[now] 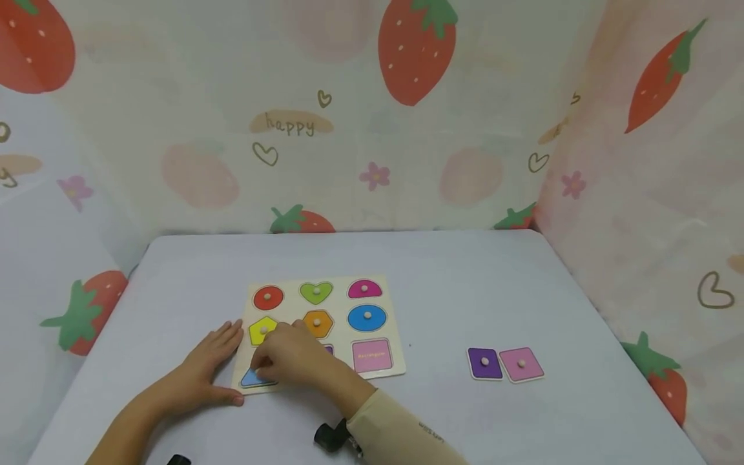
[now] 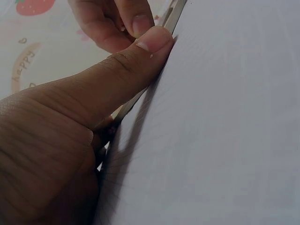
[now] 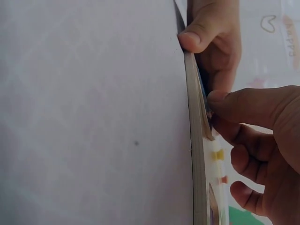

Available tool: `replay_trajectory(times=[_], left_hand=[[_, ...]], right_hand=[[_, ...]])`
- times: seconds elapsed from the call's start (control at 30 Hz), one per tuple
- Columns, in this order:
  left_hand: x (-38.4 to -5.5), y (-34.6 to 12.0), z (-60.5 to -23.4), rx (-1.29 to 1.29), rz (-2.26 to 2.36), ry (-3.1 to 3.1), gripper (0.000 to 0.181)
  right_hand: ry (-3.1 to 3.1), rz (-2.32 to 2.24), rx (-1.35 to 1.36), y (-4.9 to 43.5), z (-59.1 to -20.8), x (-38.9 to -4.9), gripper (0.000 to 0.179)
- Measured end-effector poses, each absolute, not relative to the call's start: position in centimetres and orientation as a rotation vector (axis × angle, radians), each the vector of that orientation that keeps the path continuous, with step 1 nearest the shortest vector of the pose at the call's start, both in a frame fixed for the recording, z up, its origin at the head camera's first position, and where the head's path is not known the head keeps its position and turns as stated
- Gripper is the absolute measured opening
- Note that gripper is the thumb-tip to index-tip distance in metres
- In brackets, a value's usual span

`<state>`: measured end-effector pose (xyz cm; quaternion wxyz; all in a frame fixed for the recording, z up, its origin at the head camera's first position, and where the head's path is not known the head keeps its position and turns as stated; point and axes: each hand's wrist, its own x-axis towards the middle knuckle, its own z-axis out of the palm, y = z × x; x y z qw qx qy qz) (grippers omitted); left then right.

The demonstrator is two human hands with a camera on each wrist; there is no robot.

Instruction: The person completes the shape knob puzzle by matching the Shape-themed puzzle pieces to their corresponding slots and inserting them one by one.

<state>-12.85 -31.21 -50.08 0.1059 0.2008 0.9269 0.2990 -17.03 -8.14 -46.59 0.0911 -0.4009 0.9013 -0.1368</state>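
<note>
A pale puzzle board [image 1: 337, 306] lies left of the table's middle. At its lower left corner, my right hand [image 1: 296, 355] pinches a blue triangle piece [image 1: 251, 380] between thumb and index finger. In the right wrist view the piece sits tilted against the board, its knob hidden by my fingers. My left hand [image 1: 206, 365] is spread along the board's left side, its thumb [image 2: 150, 44] touching the corner edge. Knobbed pieces fill the upper two rows, including a red circle [image 1: 261, 302] and a blue oval [image 1: 376, 321]. The pink rectangle recess [image 1: 372, 365] shows its printed word.
Right of the board, a purple square piece [image 1: 476, 369] and a pink four-sided piece [image 1: 527, 372] lie side by side on the white table [image 1: 453, 284]. A black wrist device [image 1: 331, 438] shows by the right sleeve [image 1: 401, 429]. A strawberry-print curtain [image 1: 349, 142] stands behind.
</note>
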Motion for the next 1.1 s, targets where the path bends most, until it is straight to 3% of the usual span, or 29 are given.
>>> replay_trajectory(times=[0.5, 0.77, 1.1], left_hand=[[-12.7, -31.2, -50.4, 0.633, 0.871, 2.749, 0.123], [-12.7, -31.2, -50.0, 0.595, 0.832, 2.764, 0.126], [-13.0, -30.9, -50.0, 0.597, 0.835, 2.766, 0.128]], right_hand=[[2.612, -0.529, -1.095, -7.6, -47.0, -17.2, 0.014], [2.535, -0.652, -1.069, -6.1, -46.0, -17.7, 0.023], [2.62, -0.707, -1.247, -1.5, -43.5, -18.5, 0.026]])
